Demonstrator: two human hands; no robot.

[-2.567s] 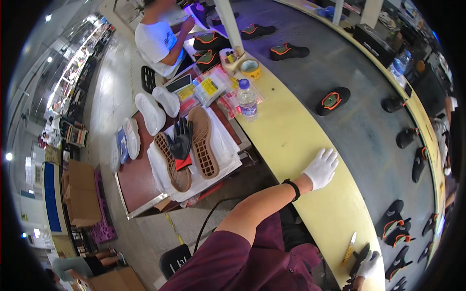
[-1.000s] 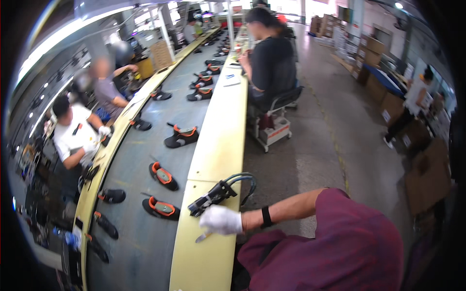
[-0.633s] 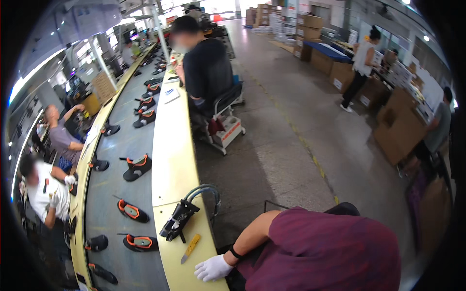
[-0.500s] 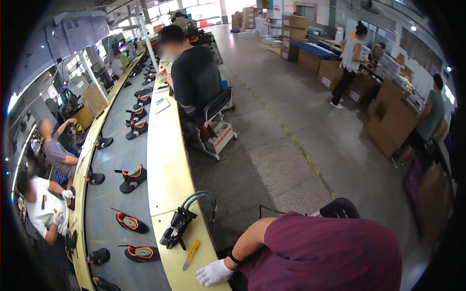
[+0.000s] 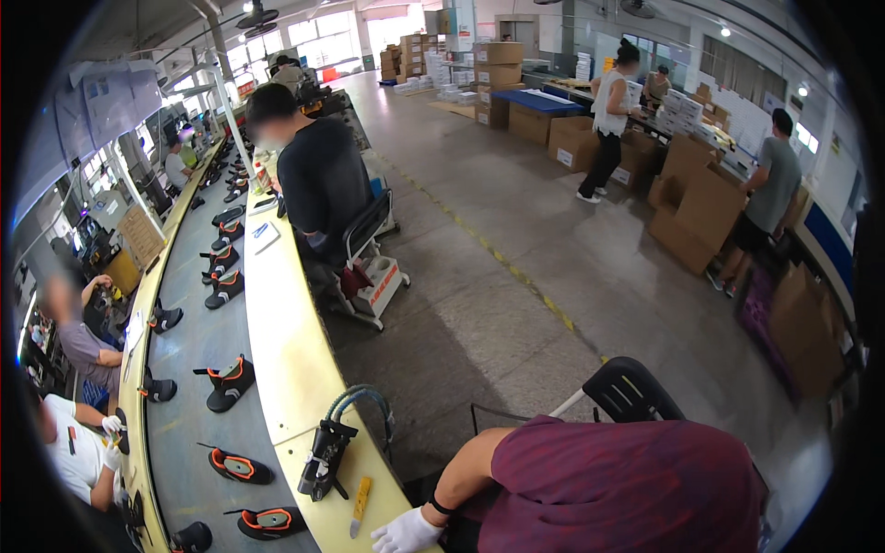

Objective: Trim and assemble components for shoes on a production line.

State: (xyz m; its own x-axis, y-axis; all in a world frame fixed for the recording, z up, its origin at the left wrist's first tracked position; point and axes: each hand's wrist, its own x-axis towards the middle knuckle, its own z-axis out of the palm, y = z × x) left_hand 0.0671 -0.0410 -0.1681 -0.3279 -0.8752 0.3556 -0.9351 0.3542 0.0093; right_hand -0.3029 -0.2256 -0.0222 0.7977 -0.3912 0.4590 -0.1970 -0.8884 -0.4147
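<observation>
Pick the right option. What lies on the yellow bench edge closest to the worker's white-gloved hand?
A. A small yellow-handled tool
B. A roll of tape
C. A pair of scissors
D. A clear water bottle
A: a small yellow-handled tool lies flat on the yellow bench edge, just beside the gloved hand, with a black power tool past it.

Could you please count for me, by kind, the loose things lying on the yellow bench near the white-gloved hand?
Black handheld tool with a grey-green hose: 1
Small yellow-handled tool: 1
Total: 2
Both lie on the yellow bench, just beyond the white-gloved left hand, which touches neither.
</observation>
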